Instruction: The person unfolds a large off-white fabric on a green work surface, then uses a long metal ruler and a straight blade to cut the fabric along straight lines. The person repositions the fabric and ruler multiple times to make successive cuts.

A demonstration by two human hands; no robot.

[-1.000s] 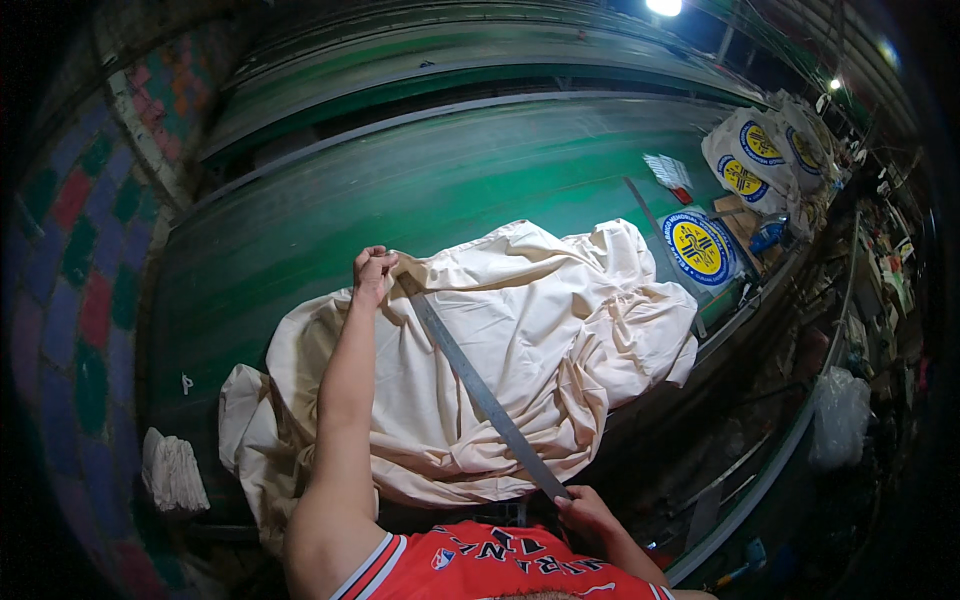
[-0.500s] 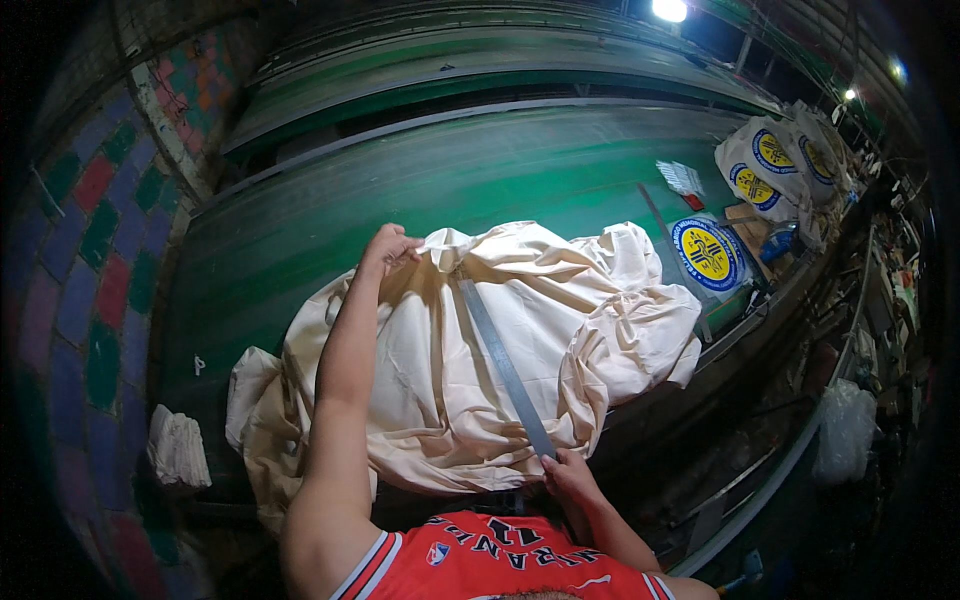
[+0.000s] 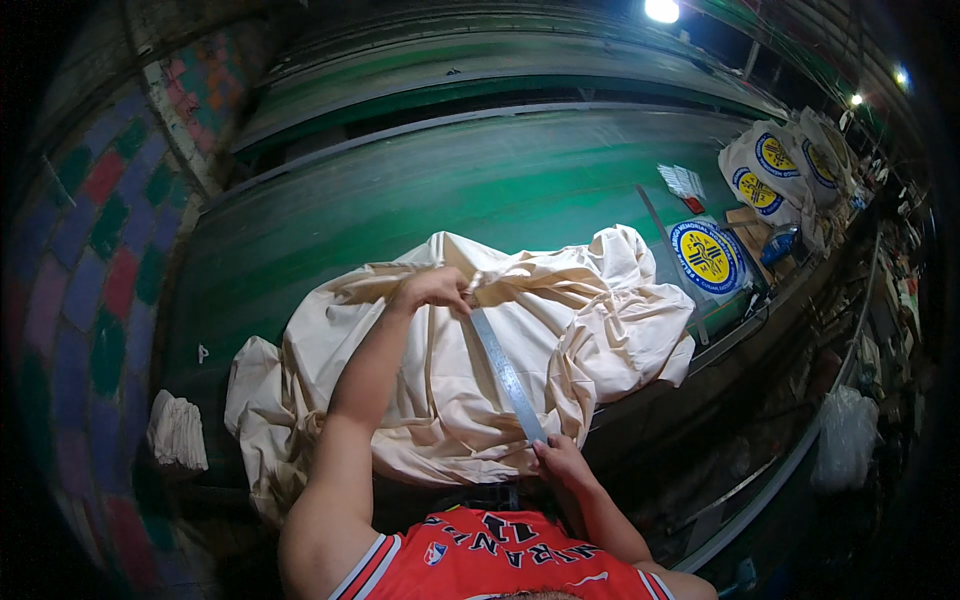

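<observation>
A large heap of cream cloth (image 3: 360, 330) lies rumpled over the near edge of the green table. Across its middle a long flat metal ruler (image 3: 503, 368) runs from far to near, slightly slanted. My right hand (image 3: 562, 462) is closed round the ruler's near end, at the front edge of the cloth. At the far end of the ruler my left hand (image 3: 440, 288) pinches a gathered fold of the cloth. That end of the ruler disappears under the fold, and my left fingertips are partly hidden in it.
The long green table (image 3: 420, 180) stretches across. To the right lie a round blue-and-yellow print (image 3: 708, 258), a dark metal strip (image 3: 655, 220) and printed cloth bags (image 3: 765, 165). A white cloth bundle (image 3: 178, 432) sits at the left; a clear plastic bag (image 3: 845, 435) hangs at the right.
My left hand has moved right and nearer, bringing a cloth fold over the ruler's far end. My right hand has shifted slightly away from me, still holding the ruler.
</observation>
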